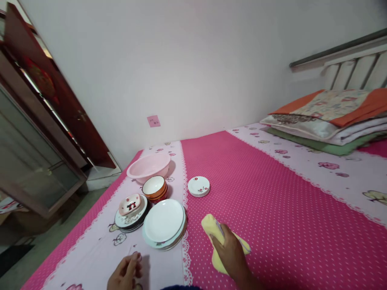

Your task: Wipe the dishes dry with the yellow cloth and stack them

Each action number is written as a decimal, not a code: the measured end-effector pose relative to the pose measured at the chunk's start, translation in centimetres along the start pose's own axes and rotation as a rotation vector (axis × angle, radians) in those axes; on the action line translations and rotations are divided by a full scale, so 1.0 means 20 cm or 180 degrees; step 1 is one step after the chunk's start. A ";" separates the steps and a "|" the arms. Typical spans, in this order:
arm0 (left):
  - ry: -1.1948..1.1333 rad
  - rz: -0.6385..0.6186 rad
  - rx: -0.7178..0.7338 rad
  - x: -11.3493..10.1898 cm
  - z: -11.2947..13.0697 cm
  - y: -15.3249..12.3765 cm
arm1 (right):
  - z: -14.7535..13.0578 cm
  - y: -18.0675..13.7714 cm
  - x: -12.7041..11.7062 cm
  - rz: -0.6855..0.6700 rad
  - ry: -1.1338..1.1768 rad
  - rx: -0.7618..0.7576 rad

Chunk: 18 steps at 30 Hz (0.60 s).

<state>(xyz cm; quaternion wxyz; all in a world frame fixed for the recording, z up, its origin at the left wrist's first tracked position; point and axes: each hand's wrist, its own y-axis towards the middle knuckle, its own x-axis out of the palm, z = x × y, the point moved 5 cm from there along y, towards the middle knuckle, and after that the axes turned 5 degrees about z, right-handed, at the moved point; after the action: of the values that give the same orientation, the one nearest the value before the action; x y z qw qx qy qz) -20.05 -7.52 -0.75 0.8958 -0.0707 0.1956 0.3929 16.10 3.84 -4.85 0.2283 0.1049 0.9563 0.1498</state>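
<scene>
My right hand (231, 253) lies on a yellow cloth (216, 233) spread on the pink dotted bedsheet, fingers curled over it. My left hand (127, 274) hovers low at the bottom edge with fingers loosely curled, holding nothing I can make out. In front of it sits a stack of white plates (165, 221). Left of that is a stack of patterned plates with a small rectangular dish (130, 203) on top. Behind stand stacked orange bowls (155, 187), a pink plastic basin (148, 166), and a stack of small flowered saucers (198, 186).
The bed (272, 193) runs to the white wall. Folded blankets and a pillow (329, 117) lie at the far right by the headboard. A wooden door and glass-fronted cabinet (36, 153) stand at the left beside the floor.
</scene>
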 end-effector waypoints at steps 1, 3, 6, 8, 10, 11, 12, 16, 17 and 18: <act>0.0151 0.0100 0.0146 0.01 0.04 0.02 | 0.00 0.00 0.00 0.0015 0.0006 -0.0025; 0.0481 0.0129 0.0354 0.06 0.12 0.09 | 0.00 -0.01 -0.01 0.0058 0.0022 -0.0077; 0.0845 0.0139 0.0408 0.12 0.19 0.22 | 0.01 -0.02 -0.01 0.0130 0.0043 -0.0131; 0.1176 0.0152 0.0382 0.17 0.20 0.29 | 0.02 -0.02 -0.01 0.0159 0.0054 -0.0149; 0.1486 0.0142 0.0331 0.20 0.20 0.33 | 0.04 -0.03 0.00 0.0166 0.0069 -0.0161; 0.1617 0.0136 0.0304 0.22 0.20 0.35 | 0.04 -0.03 0.00 0.0166 0.0079 -0.0165; 0.1734 0.0140 0.0278 0.23 0.20 0.36 | 0.05 -0.03 0.00 0.0164 0.0088 -0.0168; 0.2049 0.0160 0.0174 0.26 0.20 0.39 | 0.07 -0.04 0.00 0.0179 0.0100 -0.0167; 0.2078 0.0138 0.0143 0.27 0.19 0.40 | 0.07 -0.04 0.00 0.0187 0.0098 -0.0171; 0.2086 0.0106 0.0113 0.28 0.19 0.41 | 0.07 -0.04 0.00 0.0197 0.0095 -0.0176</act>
<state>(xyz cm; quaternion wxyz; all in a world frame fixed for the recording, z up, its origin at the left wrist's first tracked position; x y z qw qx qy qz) -21.48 2.83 0.69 0.7797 -0.1745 0.4814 0.3604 16.60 3.49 -6.35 0.2121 0.1258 0.9513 0.1847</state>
